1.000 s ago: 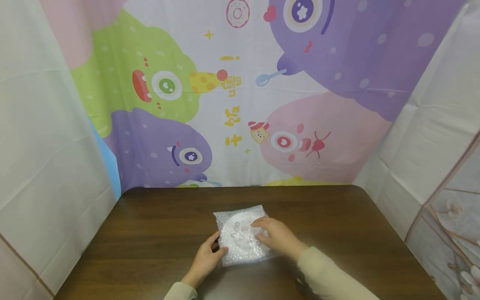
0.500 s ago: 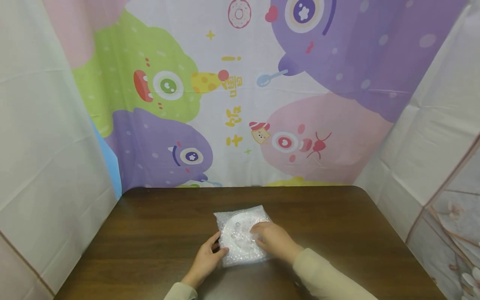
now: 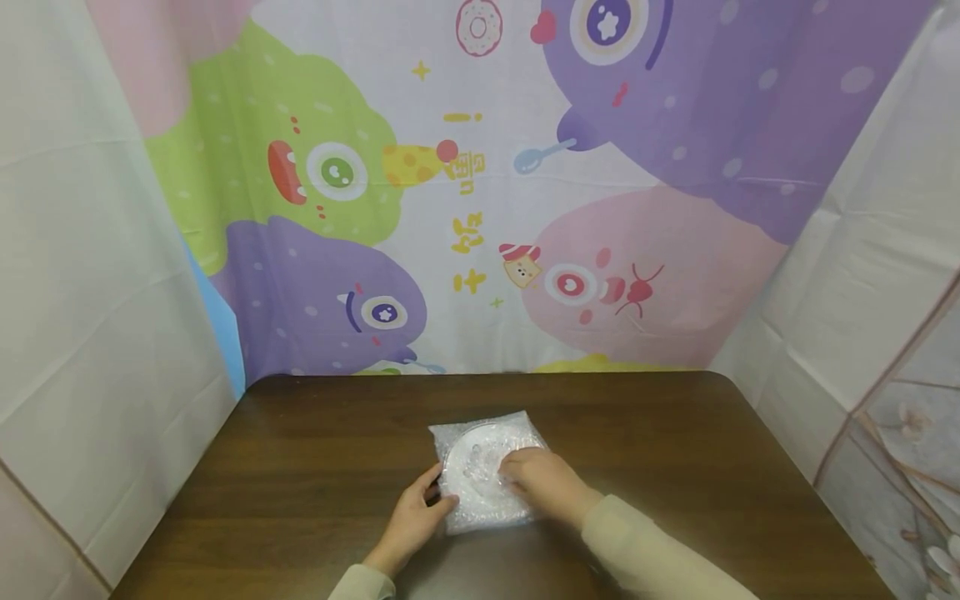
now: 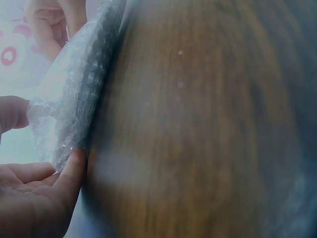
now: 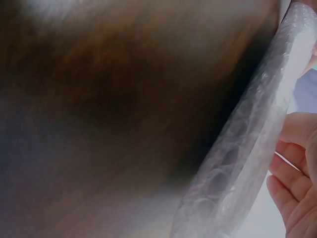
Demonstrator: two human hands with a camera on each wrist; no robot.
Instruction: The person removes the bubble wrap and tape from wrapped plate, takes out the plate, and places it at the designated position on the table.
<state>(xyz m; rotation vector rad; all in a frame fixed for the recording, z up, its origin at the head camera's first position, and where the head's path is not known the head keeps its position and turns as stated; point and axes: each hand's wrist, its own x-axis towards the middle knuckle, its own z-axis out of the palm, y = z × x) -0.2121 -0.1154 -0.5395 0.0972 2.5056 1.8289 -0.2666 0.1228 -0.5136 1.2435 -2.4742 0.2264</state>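
Note:
A clear bubble wrap bag (image 3: pixel 487 517) lies near the middle of the brown table (image 3: pixel 300 450). Through it shows a flat, round white thing, like a plate, with faint marks on it. My left hand (image 3: pixel 408 518) grips the bag's left edge, thumb on top and fingers at the side and underneath; the left wrist view shows fingertips against the bubbles. My right hand (image 3: pixel 551 483) is over the bag's right half, thumb and fingertips drawn together on its upper face. In the right wrist view its fingers (image 5: pixel 287 181) are bent beside the bag; their exact hold is partly hidden.
Behind the table's far edge hangs a curtain (image 3: pixel 465 333) printed with cartoon monsters. Pale cloth panels (image 3: pixel 97 292) stand at the left, and others (image 3: pixel 847 275) at the right. Bare wood surrounds the bag.
My right thumb and fingers, apart on the bag a second ago, have drawn together and shifted slightly left. My left hand and the bag stay almost still.

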